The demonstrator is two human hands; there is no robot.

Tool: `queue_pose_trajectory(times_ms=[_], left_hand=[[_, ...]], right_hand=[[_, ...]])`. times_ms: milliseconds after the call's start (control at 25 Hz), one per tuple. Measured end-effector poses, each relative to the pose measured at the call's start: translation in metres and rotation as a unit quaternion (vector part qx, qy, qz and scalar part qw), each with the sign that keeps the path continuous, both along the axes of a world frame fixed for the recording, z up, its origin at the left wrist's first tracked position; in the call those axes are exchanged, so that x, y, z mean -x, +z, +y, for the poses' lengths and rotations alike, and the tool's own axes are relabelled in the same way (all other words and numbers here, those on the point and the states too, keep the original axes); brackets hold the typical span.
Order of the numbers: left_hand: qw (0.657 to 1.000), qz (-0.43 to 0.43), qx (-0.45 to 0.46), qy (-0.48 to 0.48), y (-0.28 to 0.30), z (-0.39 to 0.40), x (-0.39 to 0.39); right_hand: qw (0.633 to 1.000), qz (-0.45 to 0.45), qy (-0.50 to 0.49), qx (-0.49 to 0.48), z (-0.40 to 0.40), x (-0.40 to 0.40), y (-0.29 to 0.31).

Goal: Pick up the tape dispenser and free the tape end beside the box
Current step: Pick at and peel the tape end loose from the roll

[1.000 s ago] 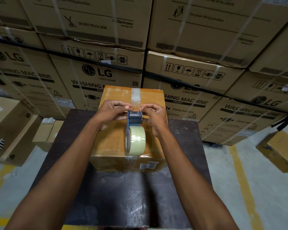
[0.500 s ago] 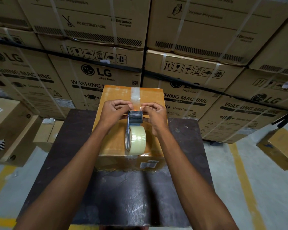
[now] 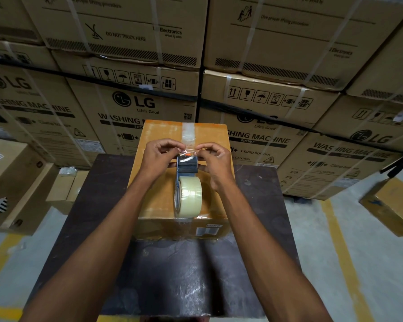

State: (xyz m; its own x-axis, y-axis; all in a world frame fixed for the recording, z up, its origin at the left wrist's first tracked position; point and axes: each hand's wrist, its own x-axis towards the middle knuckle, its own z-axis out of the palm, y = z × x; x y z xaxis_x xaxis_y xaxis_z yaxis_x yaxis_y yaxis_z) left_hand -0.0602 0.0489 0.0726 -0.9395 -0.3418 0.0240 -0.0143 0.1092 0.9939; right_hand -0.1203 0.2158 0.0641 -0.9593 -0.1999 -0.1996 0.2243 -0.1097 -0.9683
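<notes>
**Both hands pinching tape end over dispenser, centre frame**

Dark blue-grey handheld tape dispenser (image 3: 187, 164) w/ a big roll of clear packing tape (image 3: 189, 196) sits at centre of frame, above the top of an orange-brown cardboard box (image 3: 158, 201). Roll is nearer the camera, the dispenser head farther up the frame. Can't tell if the roll rests on the box top or hangs just over it.

Left hand (image 3: 158, 156) is left of the dispenser head, fingers curled, thumb & forefinger pinched together at a thin clear tape end (image 3: 188, 150) just above the head. Right hand (image 3: 215, 159) mirrors it on the right side: forefinger & thumb closed on the same strip, lower fingers touching the dispenser's side. A small orange part shows at the head's top edge, btwn the two hands.

Box carries a clear tape strip (image 3: 188, 133) running down its top toward the hands, plus a white label on its near face. It stands on a dark, scuffed bench (image 3: 98, 205) filling the lower centre.

Behind, across the whole upper frame, stacked brown washing-machine cartons (image 3: 130, 105) w/ strapping. Smaller brown box (image 3: 393, 205) lies on the grey floor at mid right.
</notes>
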Motion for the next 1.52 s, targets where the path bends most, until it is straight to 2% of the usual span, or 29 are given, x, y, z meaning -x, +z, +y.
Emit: queue_pose_trajectory(times_ms=[440,800,880,1120,1520], left_hand=[[0.999,0.004,0.011,0.03,-0.003,0.004,0.002],[0.997,-0.001,-0.055,0.057,-0.001,0.009,0.0],[0.996,-0.002,-0.058,0.062,-0.003,0.008,-0.001],[0.997,-0.008,-0.036,0.069,-0.006,0.008,0.0],[0.998,-0.042,-0.037,0.033,0.002,0.007,0.0]], right_hand=[[1.0,0.007,-0.001,-0.004,0.001,0.0,0.0],[0.997,-0.051,0.014,0.051,0.01,0.003,-0.003],[0.999,-0.042,0.013,0.031,0.009,0.002,-0.001],[0.988,0.079,0.053,-0.123,-0.006,0.004,0.005],[0.982,0.113,0.035,-0.145,-0.007,0.007,-0.002]])
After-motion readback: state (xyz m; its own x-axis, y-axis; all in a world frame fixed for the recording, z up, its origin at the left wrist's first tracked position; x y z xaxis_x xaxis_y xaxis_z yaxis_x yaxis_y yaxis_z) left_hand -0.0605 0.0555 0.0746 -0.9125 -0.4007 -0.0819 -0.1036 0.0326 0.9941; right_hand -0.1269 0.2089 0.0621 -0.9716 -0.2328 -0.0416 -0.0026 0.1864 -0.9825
